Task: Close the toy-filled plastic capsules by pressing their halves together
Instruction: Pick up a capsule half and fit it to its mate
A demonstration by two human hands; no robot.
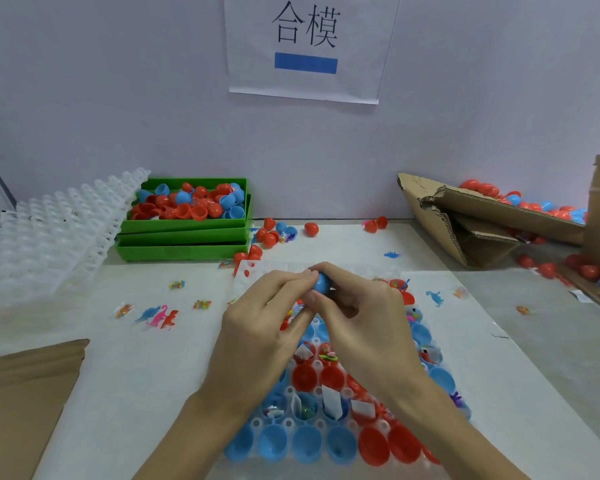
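Head view | left hand (257,306) and right hand (357,306) both pinch blue capsule (322,284) over tray (321,424) | step: pressing halves shut | next: likely firm squeeze, then set aside

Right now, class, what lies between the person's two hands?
In the head view, a blue capsule sits pinched between the left hand and right hand, above the capsule tray.

- Both hands cover most of the blue capsule (322,283); its seam is hidden.
- The forearms hide the middle of the white tray (321,426).
- At 3 o'clock, the cardboard box (499,216) is cut off by the edge.
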